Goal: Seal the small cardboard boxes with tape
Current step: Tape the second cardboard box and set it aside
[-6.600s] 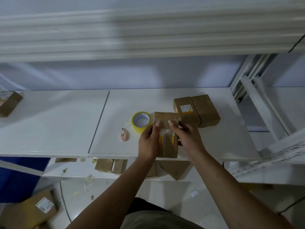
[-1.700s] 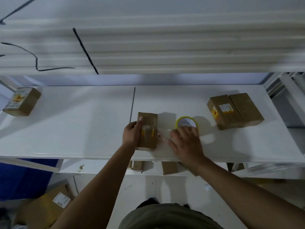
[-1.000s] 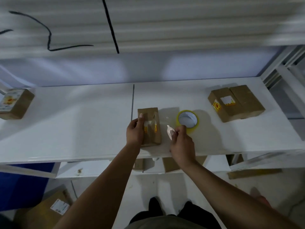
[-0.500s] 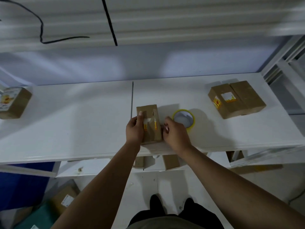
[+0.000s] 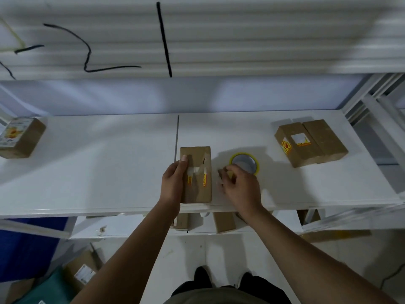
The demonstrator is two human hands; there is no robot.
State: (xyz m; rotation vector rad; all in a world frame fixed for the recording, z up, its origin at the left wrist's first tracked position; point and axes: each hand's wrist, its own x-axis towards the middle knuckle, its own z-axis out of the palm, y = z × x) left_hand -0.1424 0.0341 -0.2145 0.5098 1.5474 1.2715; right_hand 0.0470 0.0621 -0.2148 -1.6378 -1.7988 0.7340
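On the shelf (image 5: 87, 172), left hand (image 5: 173, 183) grips the yellow-stickered brown box (image 5: 199, 189); right hand (image 5: 241, 187) curled, grip unclear.

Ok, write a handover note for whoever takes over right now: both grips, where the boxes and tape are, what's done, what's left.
Left grip holds the left side of the middle box, which lies flat near the front edge of the shelf.
Right grip is curled just right of that box, by the tape roll; whether it pinches anything is unclear.
Two boxes sit together far right; the far-left box sits alone.
Done: a pale tape strip crosses the middle box's top.
Left: probably finish that seal, then check the others; any tape on them can't be made out.
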